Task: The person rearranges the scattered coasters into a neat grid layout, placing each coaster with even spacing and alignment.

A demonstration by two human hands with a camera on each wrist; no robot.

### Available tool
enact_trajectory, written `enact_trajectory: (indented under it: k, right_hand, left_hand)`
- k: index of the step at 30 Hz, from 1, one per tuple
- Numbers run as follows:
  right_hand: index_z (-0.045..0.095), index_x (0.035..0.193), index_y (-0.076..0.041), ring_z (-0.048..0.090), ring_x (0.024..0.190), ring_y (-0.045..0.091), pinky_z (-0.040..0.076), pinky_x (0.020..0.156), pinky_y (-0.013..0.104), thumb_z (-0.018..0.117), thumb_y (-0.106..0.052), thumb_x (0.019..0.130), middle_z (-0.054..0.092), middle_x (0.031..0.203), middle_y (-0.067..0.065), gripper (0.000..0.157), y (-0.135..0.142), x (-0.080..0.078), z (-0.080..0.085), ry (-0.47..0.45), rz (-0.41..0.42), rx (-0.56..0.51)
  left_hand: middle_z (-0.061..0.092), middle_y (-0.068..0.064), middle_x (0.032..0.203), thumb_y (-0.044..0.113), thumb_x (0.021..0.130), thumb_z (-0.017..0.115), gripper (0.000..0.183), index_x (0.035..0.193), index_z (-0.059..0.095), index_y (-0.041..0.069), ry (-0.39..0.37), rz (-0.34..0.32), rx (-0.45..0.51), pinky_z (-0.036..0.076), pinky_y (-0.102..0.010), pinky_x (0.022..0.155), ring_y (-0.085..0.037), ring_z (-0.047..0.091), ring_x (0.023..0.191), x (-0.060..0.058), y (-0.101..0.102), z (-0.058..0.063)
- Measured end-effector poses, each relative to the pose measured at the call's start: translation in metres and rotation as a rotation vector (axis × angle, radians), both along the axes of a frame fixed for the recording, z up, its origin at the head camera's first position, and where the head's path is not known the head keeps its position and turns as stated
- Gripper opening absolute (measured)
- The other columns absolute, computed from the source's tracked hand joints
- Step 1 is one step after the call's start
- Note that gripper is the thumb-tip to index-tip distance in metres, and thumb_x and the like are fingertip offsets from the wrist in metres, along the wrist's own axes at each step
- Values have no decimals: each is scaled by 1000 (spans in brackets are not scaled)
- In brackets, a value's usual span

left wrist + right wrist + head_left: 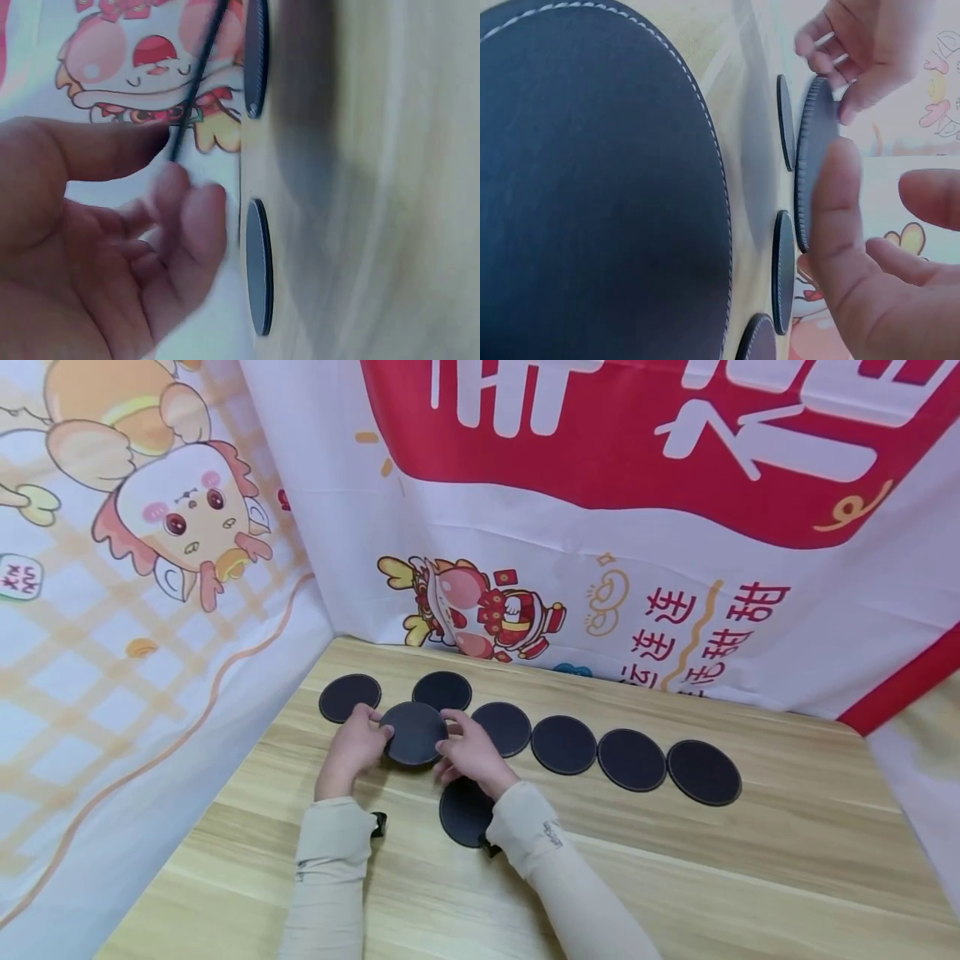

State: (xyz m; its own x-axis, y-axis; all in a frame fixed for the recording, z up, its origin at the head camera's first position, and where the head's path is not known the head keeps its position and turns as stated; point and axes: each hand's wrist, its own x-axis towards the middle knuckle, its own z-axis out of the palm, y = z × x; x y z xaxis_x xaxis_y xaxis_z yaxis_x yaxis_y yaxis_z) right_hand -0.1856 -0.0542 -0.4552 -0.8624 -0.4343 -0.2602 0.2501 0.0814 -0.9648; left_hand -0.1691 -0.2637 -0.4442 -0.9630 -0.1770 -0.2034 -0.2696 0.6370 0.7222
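Observation:
My left hand (358, 743) pinches the left edge of a round black coaster (415, 733), thumb on top and fingers beneath. In the left wrist view this coaster (201, 75) shows as a thin tilted line above the wood. At its right edge is my right hand (472, 750), the fingertips overlapping the rim. The right wrist view shows that hand's thumb (934, 196) standing apart from its index finger (836, 202). Below the right hand lies another coaster (463, 810) with pale edge stitching, partly hidden by the sleeve.
A coaster (350, 697) lies at the far left, another (442, 693) behind the held one. From there a slanting row runs right, ending in a coaster (704, 772). The wooden table (712, 877) meets a printed cloth (585, 535) at the back and left.

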Motion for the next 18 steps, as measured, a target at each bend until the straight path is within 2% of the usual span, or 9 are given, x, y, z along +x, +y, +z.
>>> enact_trajectory:
  k: [4,8,10,13,16,18]
  right_hand:
    - [40,153,-8,67,68,28,58,55,35,54,3,97,45,142,25,59,9,-1,0,34,-71,-42]
    - [44,150,-7,63,65,22,55,53,32,55,5,95,50,133,24,58,20,-3,-2,34,-140,-102]
    - [47,148,-6,62,64,21,53,52,31,55,7,93,51,128,23,57,25,-3,-2,29,-179,-131]
    - [51,144,-5,58,62,19,50,51,30,55,10,91,53,118,20,55,33,-4,-1,28,-240,-160]
    - [54,142,-3,53,61,17,49,51,30,55,11,91,53,108,15,53,42,-4,-1,33,-292,-158]
    - [53,143,-3,50,62,16,50,53,31,55,10,93,52,104,13,52,49,-6,-2,38,-300,-137]
  left_hand:
    - [60,-13,83,11,103,55,33,130,44,-5,69,5,263,58,-39,67,-20,62,63,-3,6,5]
    - [56,-8,80,6,102,55,35,130,45,-12,95,-51,514,59,-34,65,-11,55,59,-6,14,9]
    - [56,-7,81,6,103,54,34,130,46,-13,95,-84,600,58,-31,64,-10,55,60,-6,18,10]
    - [57,-7,82,8,105,52,34,130,46,-14,86,-119,689,58,-29,63,-10,55,60,-6,26,12]
    - [56,-8,81,8,105,52,32,129,47,-13,83,-149,709,58,-31,64,-12,56,60,-6,32,12]
    - [56,-8,80,6,104,53,30,127,49,-12,90,-165,689,58,-32,64,-12,56,59,-7,36,9]
